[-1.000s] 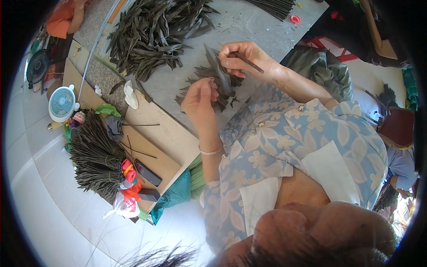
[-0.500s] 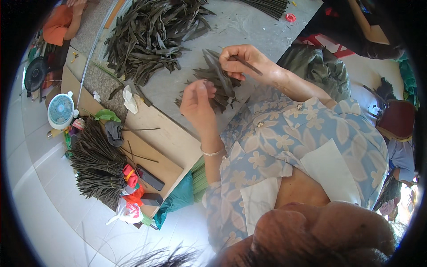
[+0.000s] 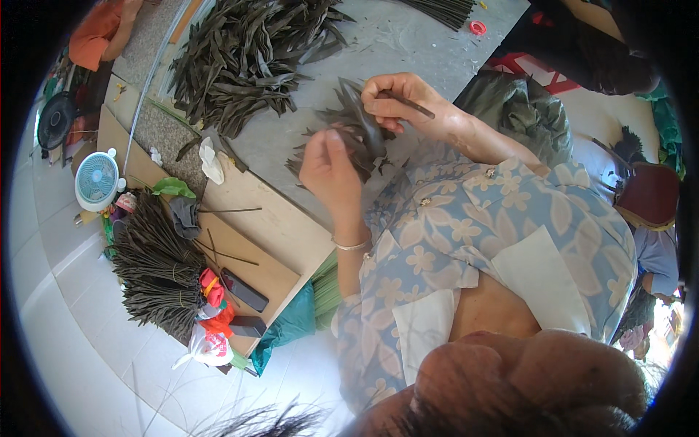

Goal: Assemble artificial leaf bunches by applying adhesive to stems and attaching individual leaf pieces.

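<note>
Head view: left hand (image 3: 331,171) pinches the leaf bundle (image 3: 349,135), probably to steady it. Right hand (image 3: 397,98) is closed around a thin dark stick (image 3: 411,105) just above. Big leaf pile (image 3: 247,54) sits beyond both grips.

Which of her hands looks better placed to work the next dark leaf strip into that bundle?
Probably the right hand: it pinches a thin dark stick above the leaf bundle. The left hand is occupied, gripping the bundle.
</note>
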{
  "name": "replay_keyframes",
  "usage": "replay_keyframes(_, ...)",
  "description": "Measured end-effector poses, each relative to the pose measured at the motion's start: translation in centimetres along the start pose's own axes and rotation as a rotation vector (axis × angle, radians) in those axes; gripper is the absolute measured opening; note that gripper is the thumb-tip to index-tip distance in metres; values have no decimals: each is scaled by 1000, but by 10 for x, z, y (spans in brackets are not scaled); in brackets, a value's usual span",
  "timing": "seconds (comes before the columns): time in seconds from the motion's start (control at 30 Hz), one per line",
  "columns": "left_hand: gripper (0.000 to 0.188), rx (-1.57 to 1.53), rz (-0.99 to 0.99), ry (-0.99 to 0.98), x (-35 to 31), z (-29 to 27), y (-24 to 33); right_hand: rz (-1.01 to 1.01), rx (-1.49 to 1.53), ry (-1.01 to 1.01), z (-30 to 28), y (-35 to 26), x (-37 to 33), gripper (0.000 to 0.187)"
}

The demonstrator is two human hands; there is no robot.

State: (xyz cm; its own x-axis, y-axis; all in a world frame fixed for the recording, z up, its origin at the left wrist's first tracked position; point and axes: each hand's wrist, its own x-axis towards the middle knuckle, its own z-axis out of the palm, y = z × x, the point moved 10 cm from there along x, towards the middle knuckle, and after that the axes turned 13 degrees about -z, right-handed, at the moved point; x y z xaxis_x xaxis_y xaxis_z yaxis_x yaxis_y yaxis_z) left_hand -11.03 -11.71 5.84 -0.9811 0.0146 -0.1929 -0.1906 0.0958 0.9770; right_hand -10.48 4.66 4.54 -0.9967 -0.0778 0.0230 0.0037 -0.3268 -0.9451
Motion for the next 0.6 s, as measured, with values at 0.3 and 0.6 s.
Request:
replay_keyframes(0.3, 15, -508, -303, -113, 4, 13, -14, -23, -62, 38, 3, 0, -2, 12)
replay_keyframes(0.6, 20, -377, -238, -216, 2, 20, -16, -14, -5, -56, 12, -3, -6, 10)
